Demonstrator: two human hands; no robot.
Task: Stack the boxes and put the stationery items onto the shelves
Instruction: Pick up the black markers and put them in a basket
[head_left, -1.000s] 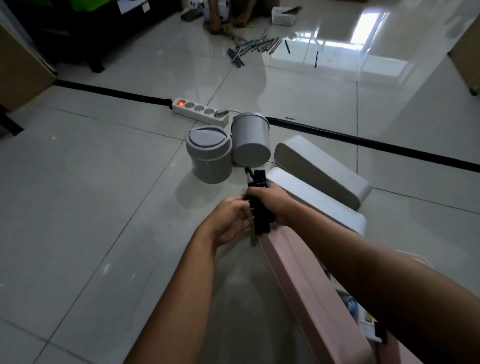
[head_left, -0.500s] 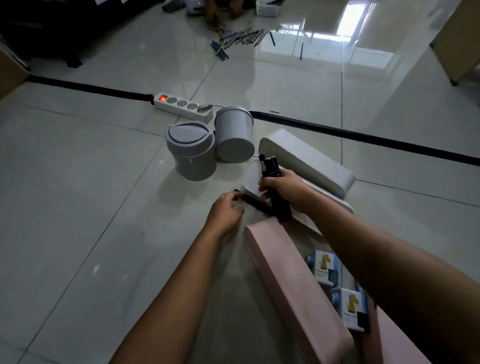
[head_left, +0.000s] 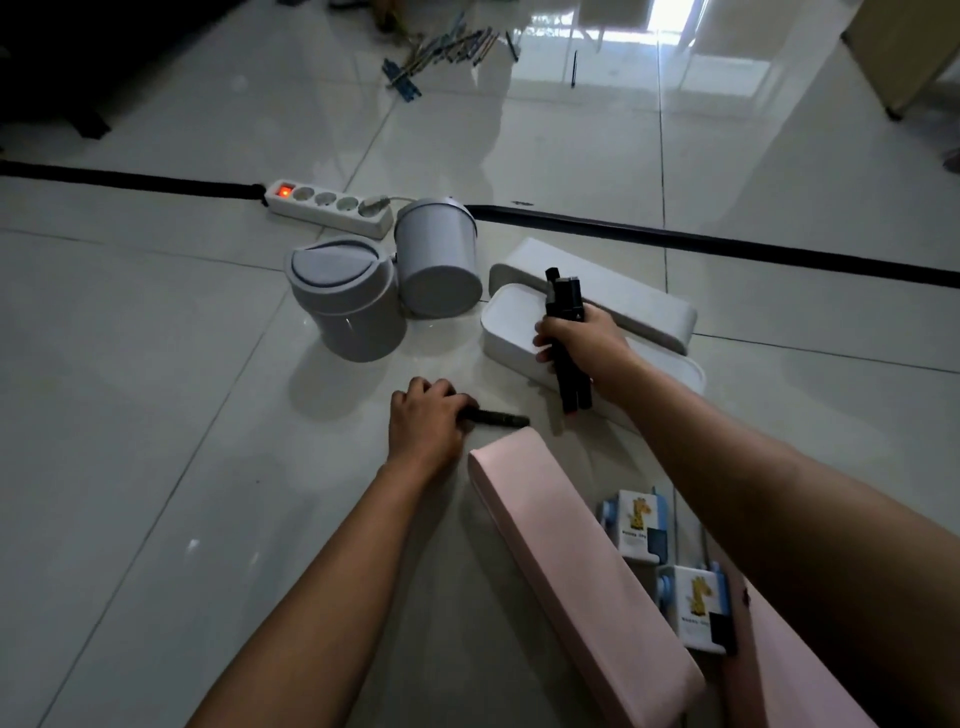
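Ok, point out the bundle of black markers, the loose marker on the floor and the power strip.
bundle of black markers (head_left: 563, 299), head view, upper part above the right hand
loose marker (head_left: 501, 419), head view, middle of its barrel
power strip (head_left: 332, 207), head view, top face by the sockets

One head-worn wide-angle camera looks forward and steeply down, close over the tiled floor (head_left: 156, 415).

Two bins (head_left: 347, 301) are set side by side on the floor (head_left: 130, 415), left of two long boxes (head_left: 592, 296). A power strip (head_left: 330, 208) is laid behind them, a third box (head_left: 576, 571) in front.
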